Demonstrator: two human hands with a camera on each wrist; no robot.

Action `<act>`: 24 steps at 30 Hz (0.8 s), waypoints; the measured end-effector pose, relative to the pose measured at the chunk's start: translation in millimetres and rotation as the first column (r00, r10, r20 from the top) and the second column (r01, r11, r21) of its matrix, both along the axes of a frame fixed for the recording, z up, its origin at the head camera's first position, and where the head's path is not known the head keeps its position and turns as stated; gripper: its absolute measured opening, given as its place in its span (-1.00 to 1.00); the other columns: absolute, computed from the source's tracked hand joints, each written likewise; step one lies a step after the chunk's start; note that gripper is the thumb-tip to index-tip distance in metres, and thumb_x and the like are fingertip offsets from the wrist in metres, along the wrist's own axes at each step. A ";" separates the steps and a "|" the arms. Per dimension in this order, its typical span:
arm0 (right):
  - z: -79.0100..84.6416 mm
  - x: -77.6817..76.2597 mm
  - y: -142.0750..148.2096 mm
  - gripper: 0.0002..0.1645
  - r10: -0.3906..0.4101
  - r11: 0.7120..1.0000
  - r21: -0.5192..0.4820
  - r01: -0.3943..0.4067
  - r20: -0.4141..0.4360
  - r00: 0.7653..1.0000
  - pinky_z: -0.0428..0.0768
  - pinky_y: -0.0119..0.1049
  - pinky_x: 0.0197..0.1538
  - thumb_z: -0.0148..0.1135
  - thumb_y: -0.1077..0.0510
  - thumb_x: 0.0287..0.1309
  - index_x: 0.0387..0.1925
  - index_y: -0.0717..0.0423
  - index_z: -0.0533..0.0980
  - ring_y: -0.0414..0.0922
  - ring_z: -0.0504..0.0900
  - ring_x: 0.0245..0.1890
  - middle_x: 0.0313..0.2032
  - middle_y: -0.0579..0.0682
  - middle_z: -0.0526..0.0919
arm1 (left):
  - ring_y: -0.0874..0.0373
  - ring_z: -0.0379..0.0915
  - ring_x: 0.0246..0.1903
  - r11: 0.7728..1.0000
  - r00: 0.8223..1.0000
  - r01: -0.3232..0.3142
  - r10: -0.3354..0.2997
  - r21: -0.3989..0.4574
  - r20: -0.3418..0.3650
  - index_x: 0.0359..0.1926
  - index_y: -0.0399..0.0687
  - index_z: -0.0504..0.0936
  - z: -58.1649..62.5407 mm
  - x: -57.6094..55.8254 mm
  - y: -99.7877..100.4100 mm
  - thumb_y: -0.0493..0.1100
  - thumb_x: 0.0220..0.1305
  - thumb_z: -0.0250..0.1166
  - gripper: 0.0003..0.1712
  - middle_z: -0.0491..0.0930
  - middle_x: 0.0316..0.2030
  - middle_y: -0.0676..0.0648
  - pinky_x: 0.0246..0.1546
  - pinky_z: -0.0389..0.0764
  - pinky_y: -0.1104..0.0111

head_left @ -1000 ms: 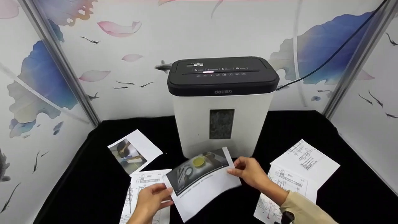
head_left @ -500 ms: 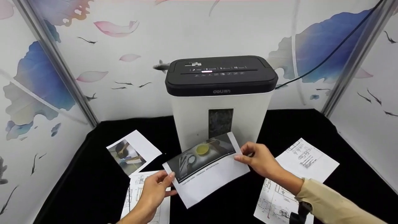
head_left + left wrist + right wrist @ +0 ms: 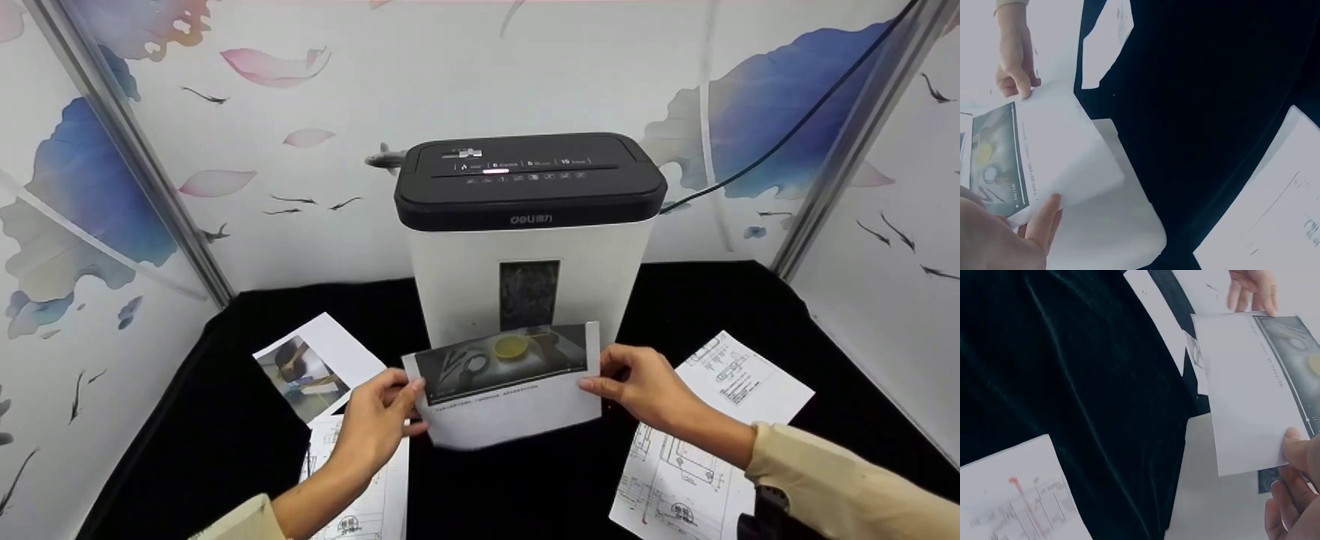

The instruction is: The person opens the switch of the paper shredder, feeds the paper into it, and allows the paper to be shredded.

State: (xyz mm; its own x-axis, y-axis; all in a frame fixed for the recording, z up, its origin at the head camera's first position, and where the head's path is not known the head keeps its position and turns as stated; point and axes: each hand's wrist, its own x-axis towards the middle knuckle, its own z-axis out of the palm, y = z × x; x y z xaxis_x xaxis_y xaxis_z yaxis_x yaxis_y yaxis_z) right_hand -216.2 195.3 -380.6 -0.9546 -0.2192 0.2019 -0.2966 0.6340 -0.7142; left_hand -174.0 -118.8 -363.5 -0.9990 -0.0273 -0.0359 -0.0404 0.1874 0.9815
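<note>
A printed sheet of paper (image 3: pixel 517 420) is held up in front of the paper shredder (image 3: pixel 600 277). Its upper half carries a dark photo with a yellow bowl; the lower half is mostly white. My left hand (image 3: pixel 375 420) pinches the sheet's left edge, thumb on the front. At the right edge, my right hand (image 3: pixel 637 386) pinches it the same way. In the left wrist view the sheet (image 3: pixel 1072 140) stretches between both hands, apart from the black cloth. The shredder's black top, with a lit pink-white strip by its slot, stands above and behind the sheet.
To the left, a photo print (image 3: pixel 300 375) lies on the black cloth, with a line-drawing sheet (image 3: pixel 360 487) nearer. More drawing sheets (image 3: pixel 690 480) lie at the right. A black cable (image 3: pixel 787 142) runs from behind the shredder up the right side. Patterned panels (image 3: pixel 525 75) enclose the table.
Both hands have raised the sheet and brought it more level, moving it slightly right in front of the shredder. Its lower edge has come up from near the bottom of the head view.
</note>
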 end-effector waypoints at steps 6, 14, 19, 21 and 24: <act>16.3 -3.1 5.4 -0.74 -0.006 0.998 0.057 0.011 -0.077 0.997 0.43 -0.46 -0.54 0.38 -0.03 -0.09 -0.63 -0.04 0.50 -0.29 0.40 -0.61 -0.64 -0.15 0.50 | 0.06 0.64 -0.39 0.997 0.999 -0.037 0.037 0.071 0.009 -0.11 -0.43 0.52 12.1 -11.3 2.4 -0.22 0.22 0.21 -0.68 0.65 -0.30 -0.21 -0.31 0.67 0.28; 39.0 -8.8 10.2 -0.76 -0.036 0.999 0.032 0.041 -0.131 0.991 0.41 -0.46 -0.57 0.40 0.00 -0.11 -0.64 -0.02 0.53 -0.29 0.37 -0.64 -0.68 -0.14 0.47 | 0.10 0.63 -0.41 0.990 0.998 -0.061 0.056 0.128 0.042 -0.22 -0.36 0.62 38.2 -27.0 3.4 -0.35 0.06 0.32 -0.78 0.65 -0.40 -0.12 -0.29 0.67 0.25; 57.4 -15.4 14.2 -0.74 -0.067 0.997 0.026 0.073 -0.184 0.981 0.40 -0.48 -0.56 0.41 -0.02 -0.11 -0.64 0.00 0.54 -0.28 0.39 -0.63 -0.66 -0.11 0.50 | 0.10 0.63 -0.37 0.993 1.000 -0.007 0.006 0.115 0.014 -0.25 -0.35 0.64 59.4 -36.4 5.2 -0.41 -0.01 0.34 -0.78 0.65 -0.40 -0.13 -0.26 0.67 0.24; 63.7 -18.1 15.6 -0.73 -0.084 0.995 0.030 0.093 -0.221 0.972 0.39 -0.48 -0.57 0.41 -0.03 -0.11 -0.65 -0.01 0.53 -0.27 0.40 -0.63 -0.66 -0.11 0.50 | 0.11 0.63 -0.39 0.994 1.000 0.003 -0.003 0.111 0.001 -0.24 -0.34 0.63 66.4 -39.6 5.5 -0.39 -0.01 0.35 -0.77 0.65 -0.39 -0.12 -0.26 0.67 0.25; 71.2 -21.8 17.9 -0.72 -0.102 0.992 0.052 0.119 -0.255 0.962 0.39 -0.48 -0.57 0.41 -0.06 -0.11 -0.66 -0.03 0.52 -0.23 0.41 -0.62 -0.67 -0.13 0.48 | 0.12 0.62 -0.42 0.995 1.000 0.006 -0.004 0.101 -0.020 -0.22 -0.33 0.63 73.0 -43.1 5.9 -0.35 0.00 0.37 -0.74 0.64 -0.38 -0.10 -0.27 0.67 0.24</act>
